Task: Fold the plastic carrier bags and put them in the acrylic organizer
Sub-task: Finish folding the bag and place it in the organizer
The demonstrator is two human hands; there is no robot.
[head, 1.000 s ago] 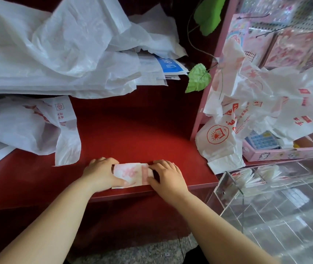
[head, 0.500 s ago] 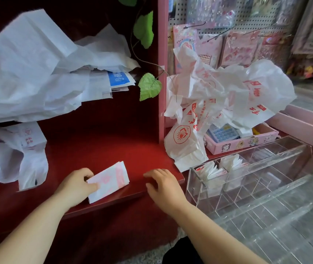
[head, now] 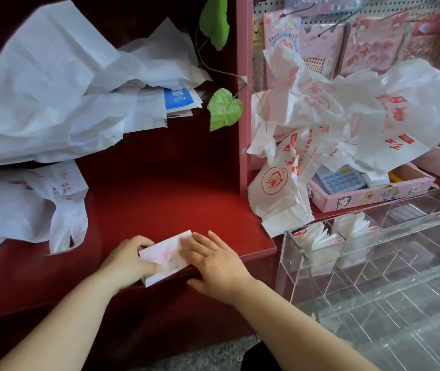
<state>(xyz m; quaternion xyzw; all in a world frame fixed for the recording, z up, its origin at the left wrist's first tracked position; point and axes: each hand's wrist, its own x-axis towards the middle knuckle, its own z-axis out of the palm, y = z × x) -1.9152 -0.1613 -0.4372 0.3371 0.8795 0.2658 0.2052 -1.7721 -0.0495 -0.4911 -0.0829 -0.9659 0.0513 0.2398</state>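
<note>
Lying at the front edge of the red bench [head: 165, 199], the folded bag [head: 165, 257] is held at both ends. Left hand [head: 128, 259] pinches its left end, thumb on top; right hand [head: 213, 259] rests flat on its right end, fingers straight. Bare bench extends behind it. Acrylic organizer [head: 374, 263] stands just right of the bench corner, folded bags in its two nearest compartments. Loose bags [head: 26, 210] crowd the left side

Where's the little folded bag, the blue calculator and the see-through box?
folded carrier bag [head: 164, 254]: head view, on its pink-printed top face.
blue calculator [head: 340, 180]: head view, on its keypad.
acrylic organizer [head: 292, 266]: head view, on its clear left wall.
</note>
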